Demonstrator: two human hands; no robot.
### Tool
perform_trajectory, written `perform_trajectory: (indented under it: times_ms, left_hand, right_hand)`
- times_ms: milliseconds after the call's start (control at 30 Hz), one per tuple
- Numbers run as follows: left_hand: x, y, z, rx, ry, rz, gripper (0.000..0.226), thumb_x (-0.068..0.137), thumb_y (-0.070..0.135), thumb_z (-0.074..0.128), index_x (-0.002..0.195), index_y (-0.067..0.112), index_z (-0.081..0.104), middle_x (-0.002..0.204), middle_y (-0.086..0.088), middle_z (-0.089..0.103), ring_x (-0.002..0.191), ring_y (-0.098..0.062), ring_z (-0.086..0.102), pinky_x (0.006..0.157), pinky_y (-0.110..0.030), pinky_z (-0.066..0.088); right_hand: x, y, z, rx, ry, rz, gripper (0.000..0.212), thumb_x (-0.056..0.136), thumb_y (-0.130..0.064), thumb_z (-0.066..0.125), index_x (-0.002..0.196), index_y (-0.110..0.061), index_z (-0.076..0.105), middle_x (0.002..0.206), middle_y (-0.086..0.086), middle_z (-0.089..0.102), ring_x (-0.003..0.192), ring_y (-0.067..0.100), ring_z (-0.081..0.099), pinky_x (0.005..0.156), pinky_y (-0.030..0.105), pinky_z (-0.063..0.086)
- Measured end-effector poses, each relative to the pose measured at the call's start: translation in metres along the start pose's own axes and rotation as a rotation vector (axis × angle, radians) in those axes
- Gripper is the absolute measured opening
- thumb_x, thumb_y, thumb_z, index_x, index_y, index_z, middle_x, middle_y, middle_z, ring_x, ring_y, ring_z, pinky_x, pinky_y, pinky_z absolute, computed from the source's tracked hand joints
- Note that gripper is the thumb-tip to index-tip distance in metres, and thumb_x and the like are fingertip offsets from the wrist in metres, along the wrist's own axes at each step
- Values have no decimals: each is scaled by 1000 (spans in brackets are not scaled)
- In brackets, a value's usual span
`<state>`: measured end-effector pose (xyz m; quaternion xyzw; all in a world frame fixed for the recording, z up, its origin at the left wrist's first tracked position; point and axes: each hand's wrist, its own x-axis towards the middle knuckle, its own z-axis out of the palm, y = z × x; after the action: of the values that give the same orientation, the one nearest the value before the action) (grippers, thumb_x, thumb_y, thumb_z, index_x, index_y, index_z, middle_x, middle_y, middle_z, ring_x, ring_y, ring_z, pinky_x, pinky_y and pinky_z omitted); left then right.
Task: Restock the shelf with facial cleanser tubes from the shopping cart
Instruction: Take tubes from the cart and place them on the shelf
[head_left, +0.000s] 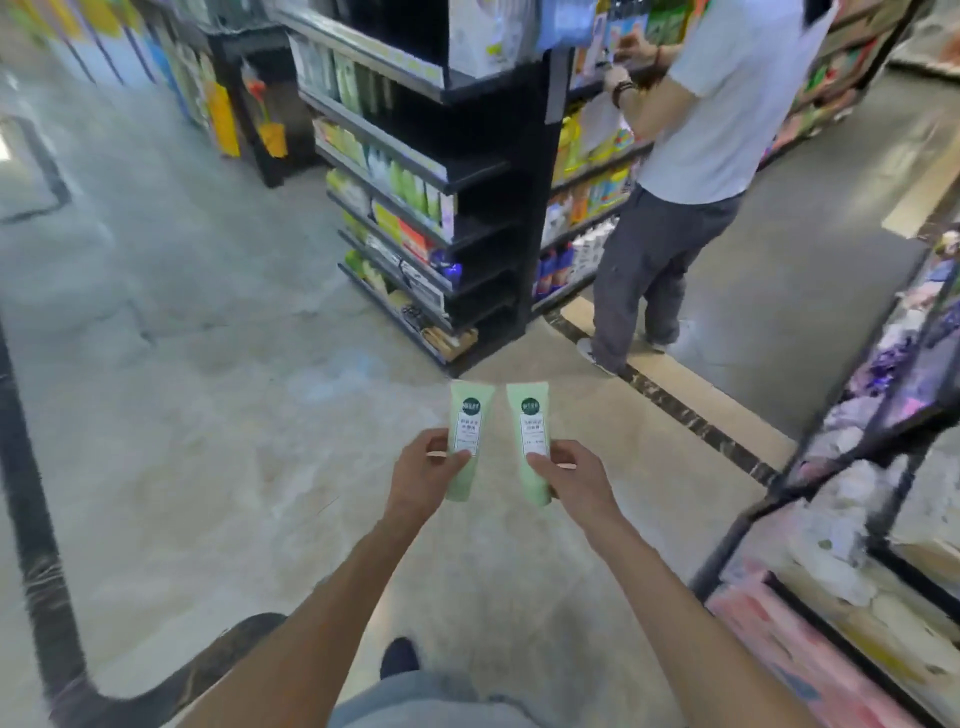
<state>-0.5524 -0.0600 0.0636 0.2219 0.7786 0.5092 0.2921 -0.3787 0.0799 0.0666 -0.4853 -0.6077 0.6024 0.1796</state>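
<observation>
Two pale green facial cleanser tubes are in transit, one in each hand, held out over the bare floor (218, 395) in front of the person. The left hand (423, 475) grips the left tube (465, 439) around its lower half, thumb across the label; the right hand (569, 475) grips the right tube (532, 441) the same way. The tubes stand roughly upright, their tops leaning slightly away from each other, close together but not touching. The black shelf unit (483, 218) stands ahead across the aisle, its left face stocked with green packs (410, 187); which row takes these tubes cannot be told from here. Another person (691, 171) stands at the far corner of that unit, busy with its other face. A dark curved bar (31, 519) at the lower left may be the shopping cart rim, though the blur makes this uncertain.

The step appears to be the carry to the shelf. To do it well, the person should hold both grips firm on the tubes' lower halves, keep the labels facing outward so they go in front-first, approach the left face to stay clear of the other person, and set one tube at a time beside matching stock.
</observation>
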Motion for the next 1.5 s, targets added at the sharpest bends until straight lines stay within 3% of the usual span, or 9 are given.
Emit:
perform_trajectory:
  times_ms: [267,433,533,733,867,1033,1233,1400,1500]
  left_hand:
    - [80,-33,-138,-53,125,-47,32,88,25,79,118,20,69,109,2,74,90,-17,71,82,-35,57]
    - [124,-40,-201,-94,209,-70,50,73,47,73,118,25,71,107,9,74,89,-12,71,85,-39,59]
    - [157,-37,-225,-112,238,-74,44,80,38,78,120,22,70,110,8,74,91,-12,71,85,-37,58]
    - [253,-29,-270,-141,326,-78,27,91,22,76,118,22,68,106,10,71,87,-5,67,73,-17,51]
    - [332,-20,-300,-181,375,-108,28,90,24,77,117,24,71,109,12,72,93,-15,70,84,-32,57]
    - [426,6,-332,-206,415,-124,27,90,23,77,117,24,71,109,12,71,93,-17,70,81,-29,56]
    - [533,27,-363,-214,415,-133,28,90,25,78,117,24,72,109,9,72,93,-21,71,86,-40,58]
    - [625,35,-390,-213,371,-120,29,89,23,79,117,23,72,109,6,71,91,-18,69,85,-41,57]
    - [685,36,-409,-179,308,-88,30,89,25,79,118,24,71,111,4,72,93,-17,69,86,-41,58]
  right_hand:
    - [59,-61,158,-31,-106,-33,23,86,-24,81,106,-16,71,98,3,71,95,30,71,82,50,58]
    - [96,-99,230,-59,-175,-41,23,87,-21,80,107,-14,71,102,6,70,91,26,71,84,50,58]
    - [126,-122,265,-77,-208,-60,21,88,-20,79,107,-15,70,101,5,70,92,27,71,85,50,59]
    - [215,-173,343,-129,-299,-94,22,90,-20,77,110,-17,68,104,3,68,98,24,70,89,46,59]
    - [288,-207,392,-131,-336,-111,23,88,-17,79,108,-17,68,101,4,67,93,24,70,89,49,59]
    - [373,-259,437,-149,-385,-111,25,89,-18,78,111,-17,66,101,2,66,85,11,67,86,42,59]
    - [467,-314,483,-176,-393,-113,20,89,-22,79,105,-22,67,101,2,67,93,20,69,87,41,60]
    - [531,-349,519,-189,-343,-133,27,91,-19,77,115,-13,66,100,4,67,84,12,64,65,10,50]
    - [566,-362,546,-162,-282,-109,28,90,-18,78,115,-11,68,104,6,69,91,19,67,73,20,53]
